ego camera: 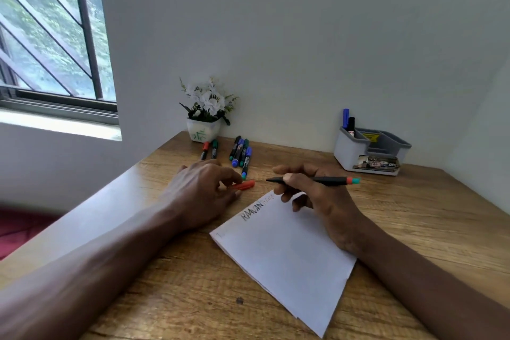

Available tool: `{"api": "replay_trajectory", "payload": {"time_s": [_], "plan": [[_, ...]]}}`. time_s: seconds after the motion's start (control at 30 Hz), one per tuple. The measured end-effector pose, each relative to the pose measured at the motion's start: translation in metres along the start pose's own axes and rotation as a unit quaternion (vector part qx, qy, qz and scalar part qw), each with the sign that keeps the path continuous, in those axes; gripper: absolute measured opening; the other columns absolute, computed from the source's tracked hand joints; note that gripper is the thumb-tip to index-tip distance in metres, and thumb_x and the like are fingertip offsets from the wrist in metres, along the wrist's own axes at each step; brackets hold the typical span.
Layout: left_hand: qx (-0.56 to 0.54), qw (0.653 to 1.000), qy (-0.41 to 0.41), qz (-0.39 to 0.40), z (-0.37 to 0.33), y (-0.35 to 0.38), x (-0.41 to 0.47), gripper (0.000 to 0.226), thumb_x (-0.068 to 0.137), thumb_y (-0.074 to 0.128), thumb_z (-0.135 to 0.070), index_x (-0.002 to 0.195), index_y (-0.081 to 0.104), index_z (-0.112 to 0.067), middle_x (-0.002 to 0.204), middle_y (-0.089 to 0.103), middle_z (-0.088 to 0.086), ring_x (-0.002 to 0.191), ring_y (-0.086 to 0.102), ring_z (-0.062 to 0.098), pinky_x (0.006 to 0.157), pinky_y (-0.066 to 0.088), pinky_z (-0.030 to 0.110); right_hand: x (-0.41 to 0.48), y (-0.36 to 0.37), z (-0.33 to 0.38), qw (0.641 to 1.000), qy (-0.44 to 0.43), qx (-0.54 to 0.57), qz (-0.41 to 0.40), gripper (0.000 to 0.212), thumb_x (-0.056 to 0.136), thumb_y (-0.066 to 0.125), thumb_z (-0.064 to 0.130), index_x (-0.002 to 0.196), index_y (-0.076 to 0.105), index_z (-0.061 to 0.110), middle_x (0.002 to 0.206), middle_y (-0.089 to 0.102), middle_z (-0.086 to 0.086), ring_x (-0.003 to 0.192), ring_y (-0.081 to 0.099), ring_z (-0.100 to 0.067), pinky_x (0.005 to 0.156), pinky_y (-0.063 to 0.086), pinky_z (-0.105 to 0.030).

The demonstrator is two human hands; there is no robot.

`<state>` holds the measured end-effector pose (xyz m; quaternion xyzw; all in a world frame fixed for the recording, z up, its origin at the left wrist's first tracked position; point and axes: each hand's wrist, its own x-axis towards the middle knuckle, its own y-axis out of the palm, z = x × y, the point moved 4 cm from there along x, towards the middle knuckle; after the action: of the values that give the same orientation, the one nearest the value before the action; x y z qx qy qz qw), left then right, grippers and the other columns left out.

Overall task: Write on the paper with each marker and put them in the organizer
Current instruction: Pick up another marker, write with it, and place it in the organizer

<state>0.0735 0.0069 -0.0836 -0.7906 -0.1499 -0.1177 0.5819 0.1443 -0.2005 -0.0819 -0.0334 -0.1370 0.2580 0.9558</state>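
Above the paper [287, 251] my right hand [311, 190] grips an uncapped marker [311, 180]; my left hand [204, 188] pinches its red cap [244, 185] on the bench [414, 215].

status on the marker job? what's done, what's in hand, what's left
Done: two markers stand in the grey organizer, and the paper carries some writing near its top edge.
In hand: the right hand holds an uncapped black marker; the left hand holds its red cap.
Left: six capped markers lie by the flower pot, plus capping and stowing this one.
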Motion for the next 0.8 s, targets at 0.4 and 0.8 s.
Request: {"api": "replay_trajectory", "payload": {"time_s": [0.4,0.8], "plan": [[-0.289,0.955,0.017,-0.059,0.002,-0.012,-0.006,0.016,0.093,0.071,-0.021,0.102,0.077,-0.032,0.088,0.075,-0.008,0.084,0.065,0.007,0.066,0.049,0.015,-0.004,-0.008,0.007,0.995,-0.021,0.094,0.001,0.008,0.093,0.065,0.009,0.093,0.073,0.008,0.085,0.078,-0.013,0.076,0.068,-0.018,0.063,0.049,-0.029],[-0.353,0.933,0.048,-0.055,0.001,-0.013,-0.006,0.018,0.092,0.070,-0.018,0.106,0.079,-0.025,0.093,0.077,-0.002,0.083,0.066,0.007,0.070,0.049,0.021,-0.005,-0.004,0.006,0.992,0.009,0.123,0.016,0.010,0.092,0.068,0.012,0.098,0.073,0.006,0.086,0.078,-0.011,0.079,0.069,-0.019,0.067,0.052,-0.030]]}}
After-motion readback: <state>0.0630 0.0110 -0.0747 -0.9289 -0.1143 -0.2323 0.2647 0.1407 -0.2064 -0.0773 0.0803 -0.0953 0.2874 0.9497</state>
